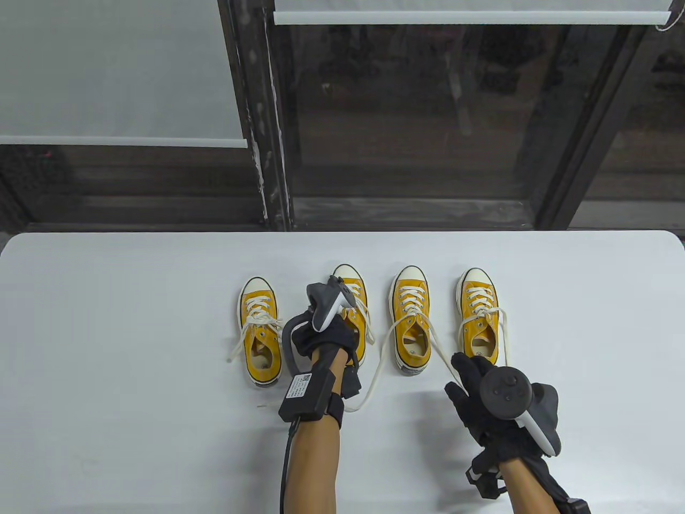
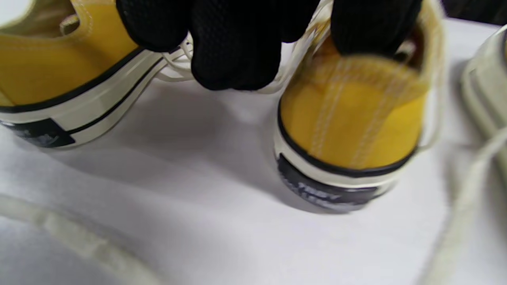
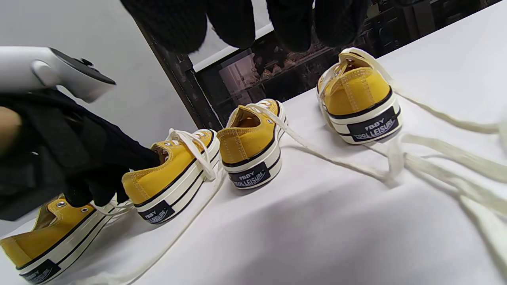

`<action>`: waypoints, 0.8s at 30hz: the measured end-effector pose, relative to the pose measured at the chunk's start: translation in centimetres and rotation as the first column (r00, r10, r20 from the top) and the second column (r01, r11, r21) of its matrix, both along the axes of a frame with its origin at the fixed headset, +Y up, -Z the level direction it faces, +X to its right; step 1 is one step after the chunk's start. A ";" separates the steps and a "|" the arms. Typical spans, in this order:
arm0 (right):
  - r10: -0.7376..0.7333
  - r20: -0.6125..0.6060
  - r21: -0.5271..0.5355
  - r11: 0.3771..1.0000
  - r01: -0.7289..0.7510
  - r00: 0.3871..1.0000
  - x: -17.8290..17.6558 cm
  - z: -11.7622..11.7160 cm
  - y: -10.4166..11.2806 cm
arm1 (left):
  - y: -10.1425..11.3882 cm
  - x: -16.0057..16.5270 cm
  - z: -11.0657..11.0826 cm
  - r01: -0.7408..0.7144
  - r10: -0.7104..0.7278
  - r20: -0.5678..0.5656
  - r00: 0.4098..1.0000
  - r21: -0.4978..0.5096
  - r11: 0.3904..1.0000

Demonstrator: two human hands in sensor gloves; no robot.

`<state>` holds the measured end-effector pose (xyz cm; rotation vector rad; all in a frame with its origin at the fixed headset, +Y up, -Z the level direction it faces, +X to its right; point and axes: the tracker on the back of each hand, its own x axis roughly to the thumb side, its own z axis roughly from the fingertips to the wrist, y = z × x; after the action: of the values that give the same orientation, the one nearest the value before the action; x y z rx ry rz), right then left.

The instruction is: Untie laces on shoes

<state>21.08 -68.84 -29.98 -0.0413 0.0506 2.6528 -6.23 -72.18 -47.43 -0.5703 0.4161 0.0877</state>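
Note:
Four yellow sneakers stand in a row, toes away from me. My left hand (image 1: 322, 338) holds the second shoe (image 1: 357, 300) at its heel collar (image 2: 348, 118); the thumb is in the opening and the fingers (image 2: 233, 47) lie against white lace beside it. That shoe's loose lace (image 1: 369, 385) trails toward me. My right hand (image 1: 464, 377) hovers open and holds nothing, fingers (image 3: 233, 23) spread, just in front of the third shoe (image 1: 411, 321) and fourth shoe (image 1: 480, 321). Their laces (image 3: 435, 158) lie loose on the table. The leftmost shoe (image 1: 260, 334) has lace strands (image 1: 251, 329) across its opening.
The white table (image 1: 134, 321) ends at a far edge against a dark window frame (image 1: 267, 134). Loose lace ends (image 1: 441, 358) run between the third and fourth shoes toward my right hand.

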 end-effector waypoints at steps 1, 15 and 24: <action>-0.001 0.000 0.001 1.000 0.001 1.000 0.0 0.0 0.0 | -0.5 0.2 -0.3 0.017 -0.016 0.006 1.000 -0.023 1.000; -0.006 -0.006 -0.007 1.000 0.006 1.000 0.0 -0.2 -0.2 | 2.5 -0.8 1.3 -0.036 0.029 0.049 0.998 0.148 0.988; -0.022 -0.011 -0.006 1.000 0.022 1.000 0.0 -0.1 -0.3 | 6.6 -1.9 9.1 -0.191 0.172 0.104 0.980 0.216 0.958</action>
<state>21.08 -69.14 -30.10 -0.0282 0.0626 2.6314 -8.15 -65.55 -38.31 -0.3856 0.2658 0.2830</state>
